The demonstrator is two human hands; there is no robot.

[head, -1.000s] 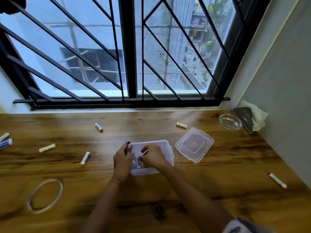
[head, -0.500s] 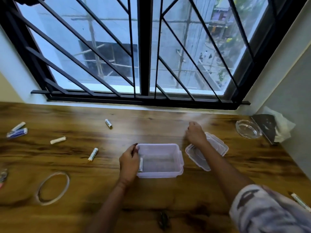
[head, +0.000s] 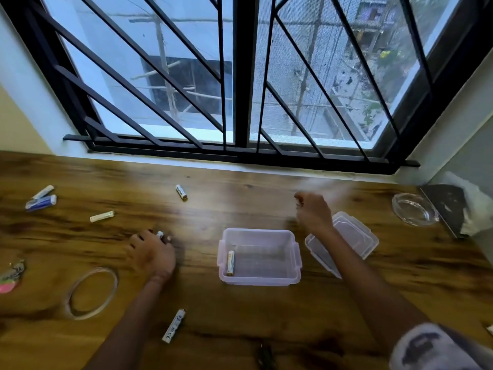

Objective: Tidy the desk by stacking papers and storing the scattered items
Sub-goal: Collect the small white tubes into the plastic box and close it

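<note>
A clear container [head: 258,280] is set open at the middle of the desk [head: 240,204], with a battery [head: 230,263] laid along its left wall. Toward the left edge, a second battery [head: 160,234] is pinched by the left hand [head: 152,253]. The right hand [head: 314,210] is curled just beside the lid [head: 354,236]; whether anything is held cannot be told.

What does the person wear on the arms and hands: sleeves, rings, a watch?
Both forearms are bare. The right arm has a short sleeve, light grey with a dark printed pattern. I see no watch, ring or glove on the left hand or the right hand, though both are somewhat blurred.
</note>
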